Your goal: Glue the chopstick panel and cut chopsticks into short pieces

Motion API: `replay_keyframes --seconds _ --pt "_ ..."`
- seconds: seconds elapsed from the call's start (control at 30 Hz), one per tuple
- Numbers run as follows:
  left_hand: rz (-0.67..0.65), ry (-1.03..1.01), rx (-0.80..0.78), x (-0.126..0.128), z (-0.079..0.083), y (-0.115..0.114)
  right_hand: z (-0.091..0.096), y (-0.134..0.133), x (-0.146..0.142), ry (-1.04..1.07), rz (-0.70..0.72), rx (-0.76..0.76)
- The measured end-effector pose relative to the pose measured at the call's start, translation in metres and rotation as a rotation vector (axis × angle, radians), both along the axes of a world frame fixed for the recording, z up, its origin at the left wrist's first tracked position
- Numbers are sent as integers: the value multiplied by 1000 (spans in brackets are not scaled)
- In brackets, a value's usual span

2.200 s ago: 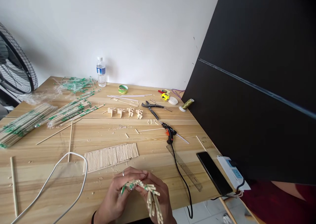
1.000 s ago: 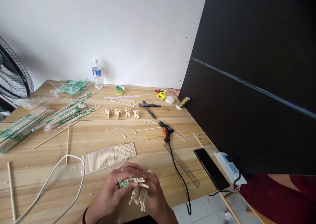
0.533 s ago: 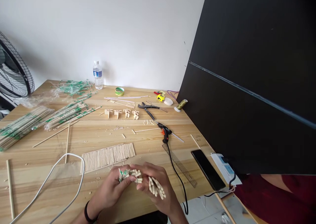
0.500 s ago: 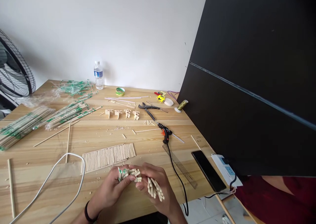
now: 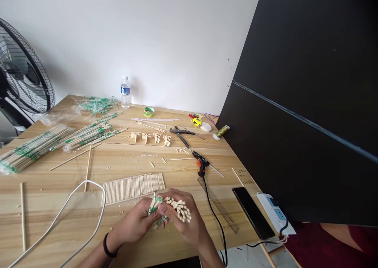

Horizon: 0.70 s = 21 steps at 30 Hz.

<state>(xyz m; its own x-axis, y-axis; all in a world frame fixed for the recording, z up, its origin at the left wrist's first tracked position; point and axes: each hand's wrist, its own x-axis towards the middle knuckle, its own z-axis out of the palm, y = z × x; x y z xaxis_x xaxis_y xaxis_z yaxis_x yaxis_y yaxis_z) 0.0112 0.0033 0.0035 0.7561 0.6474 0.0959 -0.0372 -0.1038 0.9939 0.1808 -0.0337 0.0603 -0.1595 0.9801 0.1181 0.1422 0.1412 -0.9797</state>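
Over the front edge of the table, my left hand (image 5: 137,219) is closed around crumpled green-and-white paper wrappers (image 5: 154,205). Beside it, my right hand (image 5: 191,225) grips a bundle of bare wooden chopsticks (image 5: 183,211), their blunt ends fanned toward me. Both thumbs nearly meet between the wrappers and the bundle. Most of the sticks' length is hidden by my fingers. Just beyond my hands lies a flat panel of short sticks (image 5: 134,187) laid side by side.
Wrapped chopstick packs (image 5: 35,147) lie at left, near a fan (image 5: 26,67). A looping white cable (image 5: 100,216) crosses the front left. Rightward are a glue gun (image 5: 201,163), pliers (image 5: 181,134), a clear ruler (image 5: 220,207), a phone (image 5: 253,213) and a power strip (image 5: 276,213). Small stick assemblies (image 5: 146,138) stand mid-table.
The chopsticks in my right hand have moved up and left, closer to my left hand. The wrappers now stand more upright in my left hand. The view has shifted slightly.
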Motion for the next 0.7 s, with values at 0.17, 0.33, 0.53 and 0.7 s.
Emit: replay_keyframes --seconds 0.17,0.33,0.53,0.7 --pt "-13 -5 -160 2 1 -1 -1 6 -2 61 -27 -93" --pt "46 -14 -252 6 -7 -1 -1 12 -3 17 -109 -62" --pt "-60 -42 -325 4 -4 0 1 17 4 77 -29 -117" --pt "-44 -80 -461 5 -2 -3 -8 24 4 95 -43 -186"
